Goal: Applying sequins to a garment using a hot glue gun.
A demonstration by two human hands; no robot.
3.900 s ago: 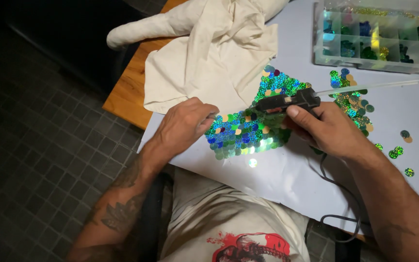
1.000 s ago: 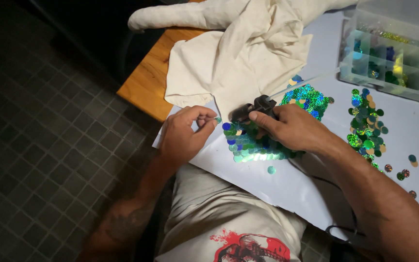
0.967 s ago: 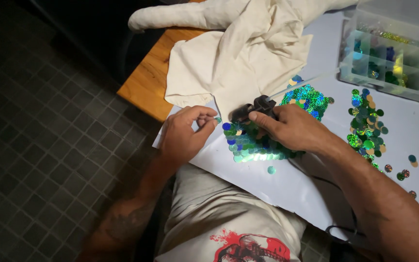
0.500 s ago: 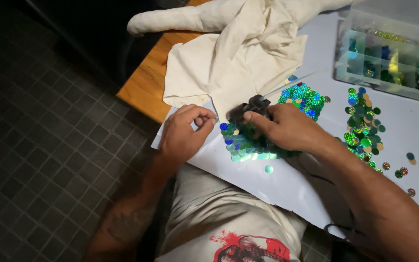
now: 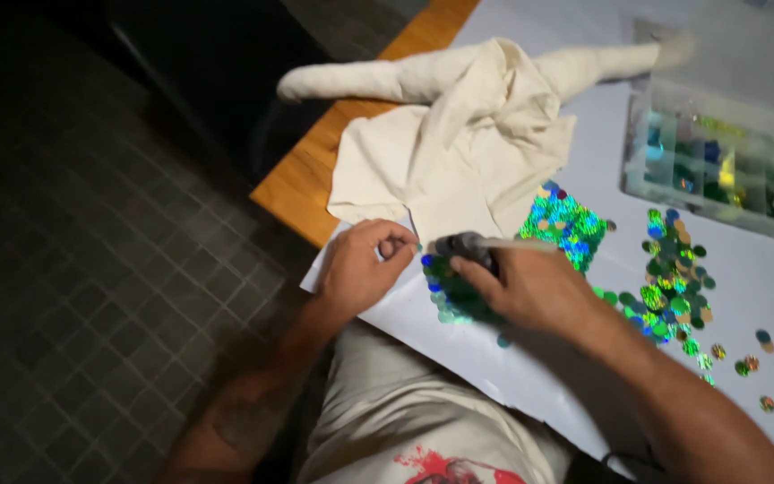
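Observation:
My right hand (image 5: 530, 287) grips a black glue gun (image 5: 464, 246), its nozzle pointing left over a patch of shiny green and blue sequins (image 5: 559, 226) stuck on cream cloth. My left hand (image 5: 365, 269) is just left of the nozzle, thumb and fingers pinched together at the patch's edge; the frame is too blurred to tell if a sequin is between them. Both hands rest over a white sheet (image 5: 459, 345) on the table.
Crumpled cream fabric (image 5: 459, 152) with stuffed limbs lies at the back. A clear compartment box (image 5: 718, 166) of sequins stands at the right. Loose sequins (image 5: 674, 287) are scattered right of my hand. The wooden table edge (image 5: 302, 184) borders a dark tiled floor.
The view has shifted and blurred. My right hand has turned the glue gun lower over the sequin patch; my left hand stays pinched by the nozzle.

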